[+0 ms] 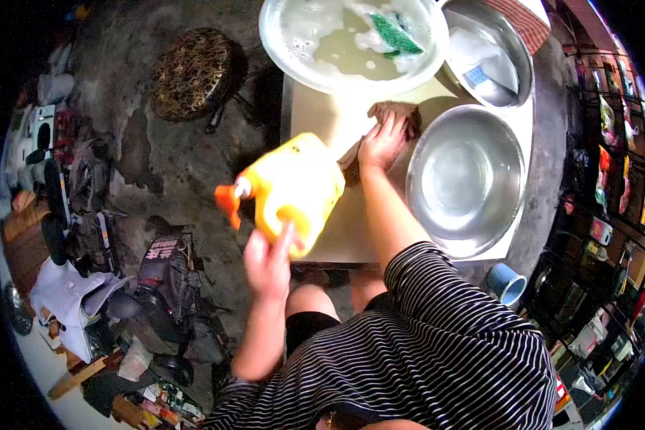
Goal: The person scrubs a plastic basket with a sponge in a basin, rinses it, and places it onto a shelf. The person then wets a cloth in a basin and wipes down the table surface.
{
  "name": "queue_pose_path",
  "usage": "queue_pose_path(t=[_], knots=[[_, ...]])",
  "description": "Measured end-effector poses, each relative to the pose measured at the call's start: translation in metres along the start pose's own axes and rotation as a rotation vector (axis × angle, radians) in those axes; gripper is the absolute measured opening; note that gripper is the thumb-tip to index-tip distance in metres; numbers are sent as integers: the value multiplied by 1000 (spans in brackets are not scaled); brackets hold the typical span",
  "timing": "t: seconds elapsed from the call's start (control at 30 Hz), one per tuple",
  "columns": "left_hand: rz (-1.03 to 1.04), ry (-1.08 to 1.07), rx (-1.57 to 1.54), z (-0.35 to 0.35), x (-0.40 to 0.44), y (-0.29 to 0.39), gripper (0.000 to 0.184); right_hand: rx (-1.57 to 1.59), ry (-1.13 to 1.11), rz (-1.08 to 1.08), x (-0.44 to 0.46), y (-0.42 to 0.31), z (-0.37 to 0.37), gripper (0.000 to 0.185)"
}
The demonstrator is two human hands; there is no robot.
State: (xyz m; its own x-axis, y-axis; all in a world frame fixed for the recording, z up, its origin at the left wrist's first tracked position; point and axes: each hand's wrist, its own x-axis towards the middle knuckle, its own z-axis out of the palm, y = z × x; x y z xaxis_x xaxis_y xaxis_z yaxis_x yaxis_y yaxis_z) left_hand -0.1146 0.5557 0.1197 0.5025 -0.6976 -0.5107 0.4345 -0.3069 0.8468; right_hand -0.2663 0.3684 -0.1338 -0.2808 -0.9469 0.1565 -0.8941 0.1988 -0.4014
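Note:
My left hand (269, 261) is closed round the handle of a yellow bottle (304, 186), which is tilted over the left edge of the table, its orange cap (228, 204) pointing left. On the table (337, 236), my right hand (385, 143) presses on a brown cloth (408, 117) with its fingers apart. Just behind it stands a white basin (274, 43) of soapy water with a green scouring pad (396, 34) in it. To the right of my right hand is a metal bowl (466, 179).
Behind the bowl, a second metal bowl (527, 68) holds a whitish item, beside a red checked cloth (527, 25). A round patterned stool (191, 74) stands at the left. A blue cup (507, 284) is near the table's front right corner. Shelves with packets line the right.

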Motion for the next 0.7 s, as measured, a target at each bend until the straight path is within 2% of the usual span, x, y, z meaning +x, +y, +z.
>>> queue_pose_path(t=[0.1,0.13,0.23,0.43,0.47,0.57,0.63,0.7], knots=[[16,-40,149,-58,-33,6,9,76,16,-267,13,-9,9,43],[-6,-19,183,-73,-41,5,8,196,2,-395,16,-15,7,40],[-58,58,282,-107,-52,2,7,260,-112,-567,16,-29,4,38],[-130,160,384,-178,-57,-2,9,361,-350,-694,6,-69,2,38],[-147,162,399,-186,-56,1,10,397,-206,-699,1,-75,18,42],[-179,140,408,-204,-55,5,15,519,-149,-743,4,-101,28,49],[-164,128,390,-207,-51,7,16,559,-295,-790,6,-109,35,54],[-147,123,394,-209,-46,11,15,584,-353,-869,0,-102,45,45]])
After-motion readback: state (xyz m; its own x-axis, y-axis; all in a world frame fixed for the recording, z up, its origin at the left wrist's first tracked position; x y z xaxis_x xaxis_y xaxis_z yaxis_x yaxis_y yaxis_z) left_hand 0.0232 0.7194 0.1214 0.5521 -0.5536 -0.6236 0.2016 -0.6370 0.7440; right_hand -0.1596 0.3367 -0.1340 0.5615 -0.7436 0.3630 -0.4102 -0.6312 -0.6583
